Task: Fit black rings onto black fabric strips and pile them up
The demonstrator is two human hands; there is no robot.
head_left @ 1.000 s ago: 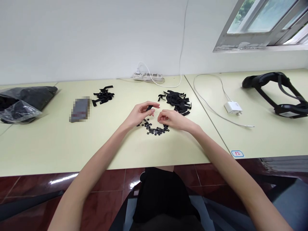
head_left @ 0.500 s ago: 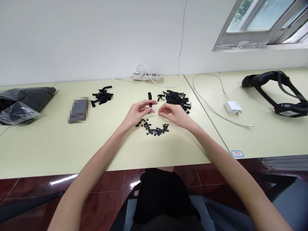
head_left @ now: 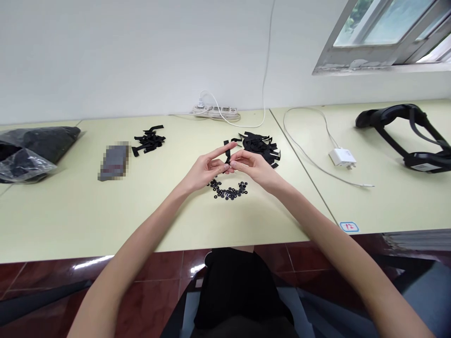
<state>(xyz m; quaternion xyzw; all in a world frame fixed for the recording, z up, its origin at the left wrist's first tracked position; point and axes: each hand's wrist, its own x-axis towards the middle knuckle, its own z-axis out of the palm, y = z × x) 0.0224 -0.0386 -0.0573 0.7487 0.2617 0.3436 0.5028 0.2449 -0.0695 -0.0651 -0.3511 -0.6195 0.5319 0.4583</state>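
Note:
My left hand [head_left: 203, 173] pinches a short black fabric strip [head_left: 227, 149], whose upper end sticks up past the fingers. The forefinger of that hand is stretched out to the right. Against the strip's lower end, my right hand [head_left: 259, 170] closes thumb and fingertips; whatever small piece they pinch is hidden. Just below both hands, many small black ring-shaped pieces [head_left: 229, 193] lie loose in a curved band on the table. Behind my right hand is a heap of black strips [head_left: 257, 143].
A smaller pile of black strips [head_left: 150, 141] lies left, beside a blurred grey object [head_left: 115, 162]. A plastic bag [head_left: 38, 150] is at far left. Along the wall sits a power strip [head_left: 218, 112]. A white charger [head_left: 342, 157] with cable and a black headset [head_left: 405, 136] are right.
My hands have come together; the left moved slightly right with the strip. My right fingertips now meet the strip's lower end, where before there was a gap.

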